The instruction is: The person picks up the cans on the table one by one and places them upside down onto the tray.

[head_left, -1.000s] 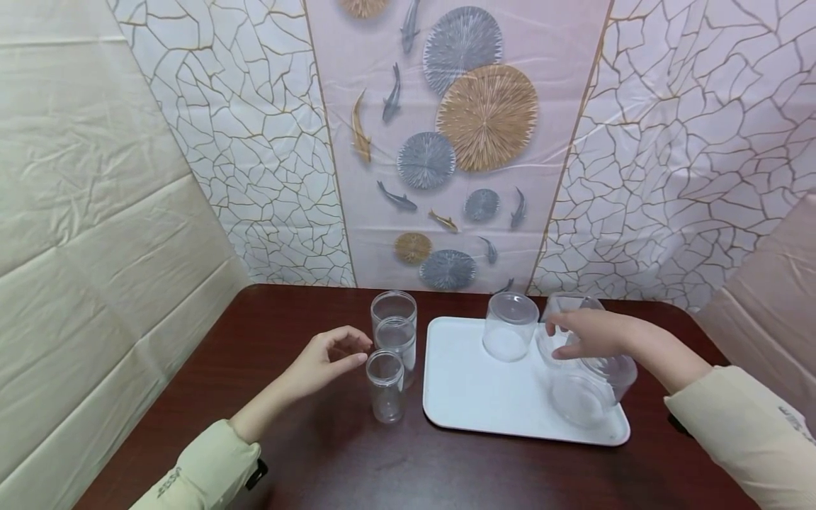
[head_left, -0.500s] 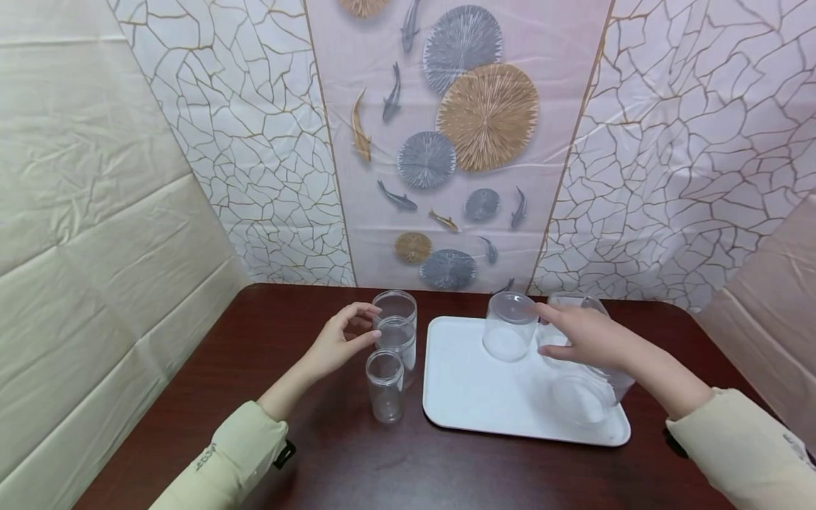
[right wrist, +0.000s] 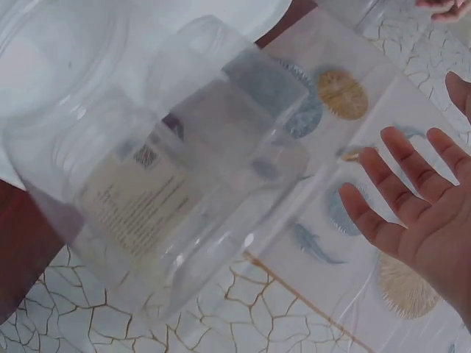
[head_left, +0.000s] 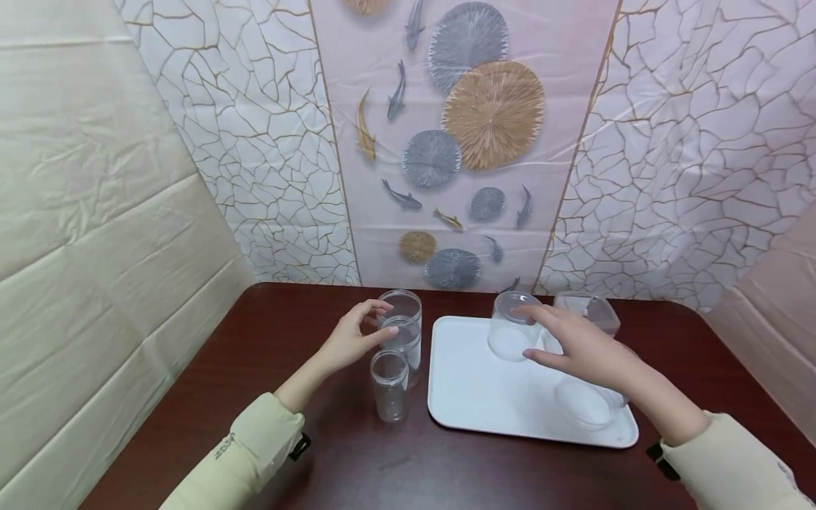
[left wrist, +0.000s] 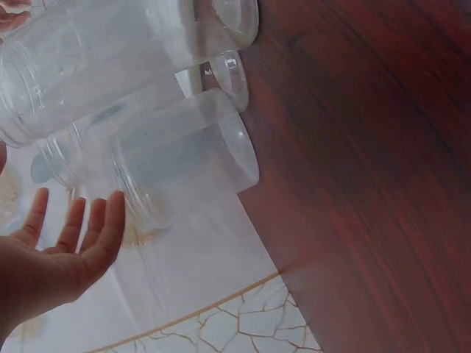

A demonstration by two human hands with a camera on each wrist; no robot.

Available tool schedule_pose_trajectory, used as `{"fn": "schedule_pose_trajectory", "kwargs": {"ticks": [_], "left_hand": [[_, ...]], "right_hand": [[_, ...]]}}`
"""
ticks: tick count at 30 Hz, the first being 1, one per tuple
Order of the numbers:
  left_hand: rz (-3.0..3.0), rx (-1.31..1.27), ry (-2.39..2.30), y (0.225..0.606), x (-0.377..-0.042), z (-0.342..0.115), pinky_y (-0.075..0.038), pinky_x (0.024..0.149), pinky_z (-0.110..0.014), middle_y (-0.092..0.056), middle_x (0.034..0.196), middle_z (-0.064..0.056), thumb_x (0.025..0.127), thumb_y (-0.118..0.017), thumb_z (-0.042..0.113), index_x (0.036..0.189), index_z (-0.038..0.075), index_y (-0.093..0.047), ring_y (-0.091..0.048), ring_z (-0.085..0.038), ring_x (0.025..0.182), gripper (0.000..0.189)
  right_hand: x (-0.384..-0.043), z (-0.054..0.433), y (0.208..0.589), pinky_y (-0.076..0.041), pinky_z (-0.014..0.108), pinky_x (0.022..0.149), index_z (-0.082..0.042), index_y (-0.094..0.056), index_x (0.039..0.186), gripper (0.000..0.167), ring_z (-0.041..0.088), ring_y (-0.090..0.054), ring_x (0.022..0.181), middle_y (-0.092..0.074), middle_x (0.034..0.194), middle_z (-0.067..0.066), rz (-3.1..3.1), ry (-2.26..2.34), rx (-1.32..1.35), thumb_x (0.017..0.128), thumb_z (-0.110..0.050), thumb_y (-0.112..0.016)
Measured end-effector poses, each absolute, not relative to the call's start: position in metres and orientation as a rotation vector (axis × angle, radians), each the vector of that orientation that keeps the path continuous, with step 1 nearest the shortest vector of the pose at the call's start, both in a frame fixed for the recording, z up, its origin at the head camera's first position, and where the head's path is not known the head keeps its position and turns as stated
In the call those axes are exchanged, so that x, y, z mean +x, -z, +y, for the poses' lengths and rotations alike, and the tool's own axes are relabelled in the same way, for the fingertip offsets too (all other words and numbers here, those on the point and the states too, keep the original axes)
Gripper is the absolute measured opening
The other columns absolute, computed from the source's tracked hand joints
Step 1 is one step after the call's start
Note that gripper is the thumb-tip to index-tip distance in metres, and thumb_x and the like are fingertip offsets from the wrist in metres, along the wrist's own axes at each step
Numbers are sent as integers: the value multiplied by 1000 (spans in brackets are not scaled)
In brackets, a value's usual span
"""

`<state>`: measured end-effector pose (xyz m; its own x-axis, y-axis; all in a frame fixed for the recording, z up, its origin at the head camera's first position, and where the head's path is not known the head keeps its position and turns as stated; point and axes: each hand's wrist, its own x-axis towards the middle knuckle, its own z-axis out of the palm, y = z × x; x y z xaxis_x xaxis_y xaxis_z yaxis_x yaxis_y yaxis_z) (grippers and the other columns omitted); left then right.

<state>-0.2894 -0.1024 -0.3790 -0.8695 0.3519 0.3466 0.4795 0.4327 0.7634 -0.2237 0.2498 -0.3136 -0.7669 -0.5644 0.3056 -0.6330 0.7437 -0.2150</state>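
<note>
On the left, clear plastic jars stand upright with open mouths: a small one [head_left: 390, 397] in front, a middle one [head_left: 408, 341] behind it and a wider one [head_left: 408, 299] at the back. My left hand [head_left: 357, 336] is beside the two rear jars, fingers and thumb spread; in the left wrist view a gap separates the fingers [left wrist: 96, 232] from the nearest jar [left wrist: 184, 158]. Above the white tray [head_left: 472, 382], my right hand [head_left: 580, 347] hovers, loosely spread, its fingertips overlapping an upside-down round jar [head_left: 503, 336]. Whether they touch it is unclear.
A squarish clear container [head_left: 602, 315] stands at the tray's back right. Another clear jar [head_left: 583, 404] at the front right is partly hidden by my right arm. A printed label [right wrist: 147, 198] shows on a container in the right wrist view. Patterned cloth backs the dark table [head_left: 319, 453].
My left hand has moved away from the small front jar, rightward and back to the rear jars. The right hand has shifted left, toward the round jar. The head view has shifted slightly.
</note>
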Motion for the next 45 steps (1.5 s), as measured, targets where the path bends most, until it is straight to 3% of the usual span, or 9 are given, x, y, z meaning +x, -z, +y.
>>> {"fn": "schedule_pose_trajectory", "kwargs": {"ticks": [7,15,27,45], "left_hand": [[-2667,-675,1280,370,-282,-87,-47,82,-39,-59,115,-15,83,-71,23,118,9,-59,-56,-27,96,39],[-2783,-793,1061,364,-287,-80,-44,97,-47,-57,123,-10,78,-76,29,122,13,-58,-54,-28,116,51],[-2961,-812,682,351,-292,-64,-49,80,-47,-53,119,-10,73,-77,44,120,17,-59,-50,-31,110,57],[-2989,-855,455,345,-296,-52,-48,78,-41,-59,107,-6,75,-75,29,105,15,-63,-52,-30,99,35]], "right_hand": [[-221,237,320,-48,47,86,-6,-46,135,57,26,-59,106,-60,120,10,-2705,-527,932,84,-19,-70],[-223,226,335,-48,48,90,-9,-45,136,59,26,-58,110,-57,128,10,-2671,-595,955,84,-19,-70],[-226,216,346,-47,48,90,-8,-45,135,60,26,-59,108,-60,121,11,-2667,-623,981,82,-19,-72],[-227,216,351,-47,48,90,-9,-47,134,56,25,-59,108,-61,119,10,-2716,-649,971,84,-20,-70]]}}
